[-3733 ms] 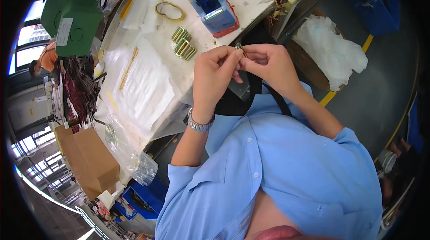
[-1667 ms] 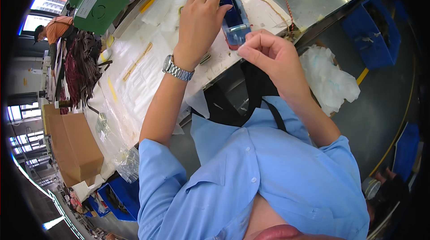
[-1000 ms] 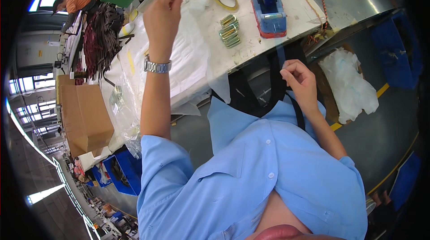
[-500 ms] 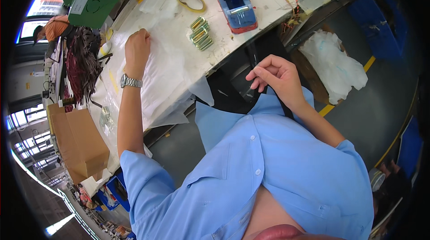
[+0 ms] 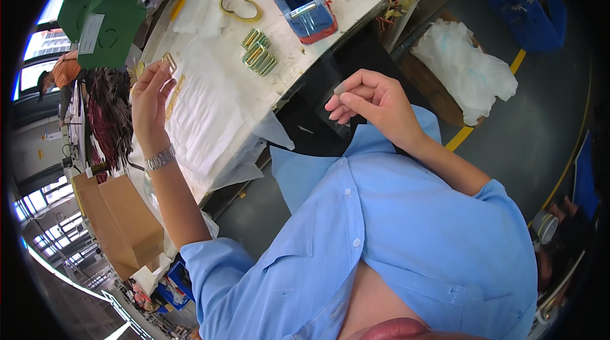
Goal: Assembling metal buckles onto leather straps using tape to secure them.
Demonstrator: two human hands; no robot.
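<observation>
So closest in is the light blue shirt (image 5: 413,213), and just past it the right hand (image 5: 376,100) hangs in front of the counter (image 5: 289,67) edge. Its fingers are curled, thumb and index pinched together on what looks like a clear strip (image 5: 338,89), pretty hard to see. The left hand (image 5: 151,95) is out over the far left of the counter, watch (image 5: 159,158) on the wrist, thumb and fingers closed on a small gold buckle (image 5: 168,59) that pokes out past the tips. White sheets (image 5: 206,108) lie just to the right of that hand. Further along there's a little cluster of gold buckles (image 5: 258,54), then a blue tape dispenser (image 5: 309,22) and a yellowish tape ring (image 5: 241,8). Way back, a co-worker in orange (image 5: 65,69) stands beyond a green cover (image 5: 108,10).
</observation>
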